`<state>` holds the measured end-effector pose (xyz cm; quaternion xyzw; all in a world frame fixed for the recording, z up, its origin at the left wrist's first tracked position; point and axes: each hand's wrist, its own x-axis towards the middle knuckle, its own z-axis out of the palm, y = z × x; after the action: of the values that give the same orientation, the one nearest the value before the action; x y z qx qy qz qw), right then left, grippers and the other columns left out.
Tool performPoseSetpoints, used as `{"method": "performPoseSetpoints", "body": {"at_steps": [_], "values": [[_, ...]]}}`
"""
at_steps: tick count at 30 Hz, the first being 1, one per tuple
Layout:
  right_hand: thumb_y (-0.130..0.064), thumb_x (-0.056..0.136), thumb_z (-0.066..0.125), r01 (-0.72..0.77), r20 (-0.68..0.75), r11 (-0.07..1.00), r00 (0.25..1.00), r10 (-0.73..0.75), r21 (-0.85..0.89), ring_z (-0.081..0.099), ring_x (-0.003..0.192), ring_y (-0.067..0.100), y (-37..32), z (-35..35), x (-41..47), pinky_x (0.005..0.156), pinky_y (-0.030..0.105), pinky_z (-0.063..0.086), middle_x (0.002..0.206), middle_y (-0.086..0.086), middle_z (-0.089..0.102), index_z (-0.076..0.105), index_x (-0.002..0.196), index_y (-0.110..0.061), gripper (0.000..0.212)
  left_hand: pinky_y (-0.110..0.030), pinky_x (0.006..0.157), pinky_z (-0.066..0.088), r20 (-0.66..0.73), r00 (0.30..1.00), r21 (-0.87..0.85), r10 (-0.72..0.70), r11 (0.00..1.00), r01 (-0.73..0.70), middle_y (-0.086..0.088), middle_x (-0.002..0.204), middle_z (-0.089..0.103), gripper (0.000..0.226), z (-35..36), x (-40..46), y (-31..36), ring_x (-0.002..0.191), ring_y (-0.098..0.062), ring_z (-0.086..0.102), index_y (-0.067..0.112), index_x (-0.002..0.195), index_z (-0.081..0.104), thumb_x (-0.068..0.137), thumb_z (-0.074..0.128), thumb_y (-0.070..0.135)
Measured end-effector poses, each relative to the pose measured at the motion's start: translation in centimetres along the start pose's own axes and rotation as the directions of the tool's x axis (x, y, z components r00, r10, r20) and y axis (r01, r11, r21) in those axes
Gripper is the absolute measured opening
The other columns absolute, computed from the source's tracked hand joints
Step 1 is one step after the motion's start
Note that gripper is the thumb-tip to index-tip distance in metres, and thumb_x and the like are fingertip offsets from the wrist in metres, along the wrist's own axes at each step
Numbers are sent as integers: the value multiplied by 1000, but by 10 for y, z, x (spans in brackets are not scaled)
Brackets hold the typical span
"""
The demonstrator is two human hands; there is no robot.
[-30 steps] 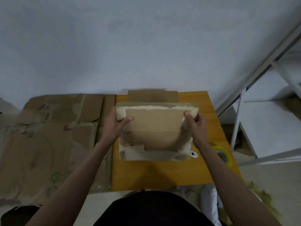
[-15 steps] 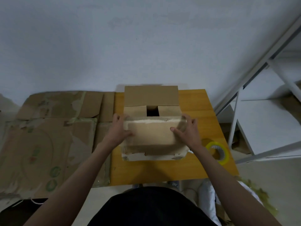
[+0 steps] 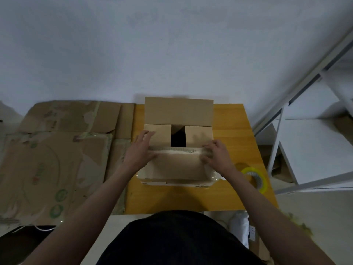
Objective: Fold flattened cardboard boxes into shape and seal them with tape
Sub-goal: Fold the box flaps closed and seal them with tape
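Lowered since a second ago, the near flap (image 3: 176, 165) now lies on the cardboard box (image 3: 178, 142) at the wooden table's (image 3: 236, 129) middle; far flap upright, two side flaps folded in, dark gap between. Box interior: hidden. Left hand (image 3: 140, 150): fingers straight, pressing the flap's left end. Right hand (image 3: 214, 154): blurred, fingers curled on its right end; grip unclear. Yellow tape roll (image 3: 255, 178): right, partly behind the forearm. Flattened cardboard sheets (image 3: 57, 153): left. White shelf frame (image 3: 309, 150): far right, cut off.
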<state>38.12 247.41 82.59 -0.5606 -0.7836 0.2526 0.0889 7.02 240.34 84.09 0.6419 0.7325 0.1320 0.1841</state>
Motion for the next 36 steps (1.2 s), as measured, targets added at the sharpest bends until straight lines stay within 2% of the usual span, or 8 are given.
{"method": "performPoseSetpoints", "body": {"at_steps": [3,7,14,18,21,24,30,36], "values": [[-40,86,72,-37,114,981,992,59,-190,34,131,28,0,11,-1,104,45,39,140,3,34,49,137,-31,56,-56,109,41,24,999,52,-41,998,39,-1,164,8,114,-8,23,-1,150,-29,17,28,155,11,70,88,36],[-38,86,71,-56,106,978,991,79,-203,28,133,29,0,17,-2,104,47,40,144,5,27,45,141,-37,61,-51,114,33,-43,993,17,-113,993,114,2,166,-12,129,-39,73,7,153,-30,8,29,158,-5,70,89,34],[-33,84,75,-83,112,985,989,101,-149,26,139,27,-2,16,-5,107,45,42,147,6,27,46,142,-31,65,-49,125,6,77,995,121,-56,992,47,-7,167,6,128,-76,152,36,154,-30,-3,22,159,-11,75,84,40],[-32,83,77,-154,66,983,985,161,-98,29,139,30,-2,15,-14,106,44,42,152,8,25,31,151,-23,83,-46,122,11,142,989,234,-33,972,-1,-9,158,34,110,-70,156,42,148,-31,22,24,159,17,74,78,58],[-33,81,80,-232,27,973,972,232,-11,27,141,32,-1,17,-21,106,48,42,157,9,19,20,156,-21,97,-47,118,25,63,998,187,32,981,-43,-3,153,33,101,-51,135,30,143,-30,29,26,152,36,69,78,64],[-33,81,80,-240,28,971,970,240,-2,27,142,31,1,19,-22,106,49,43,158,7,17,19,156,-23,98,-51,114,33,12,1000,94,12,995,-13,-3,155,24,110,-49,134,13,143,-31,24,27,155,25,66,84,55],[-29,80,80,-251,49,968,967,251,0,35,137,31,2,25,-18,97,50,50,156,2,20,24,153,-26,93,-50,124,8,153,988,236,12,971,-48,-4,167,6,121,-65,168,9,154,-30,0,27,159,-3,75,79,55],[-28,82,78,-249,36,968,968,250,-24,37,136,31,-4,24,-18,93,49,51,156,1,21,26,153,-24,88,-45,116,25,47,995,326,90,940,-100,-14,140,40,96,-63,151,18,130,-34,40,16,149,35,74,73,65]]}}
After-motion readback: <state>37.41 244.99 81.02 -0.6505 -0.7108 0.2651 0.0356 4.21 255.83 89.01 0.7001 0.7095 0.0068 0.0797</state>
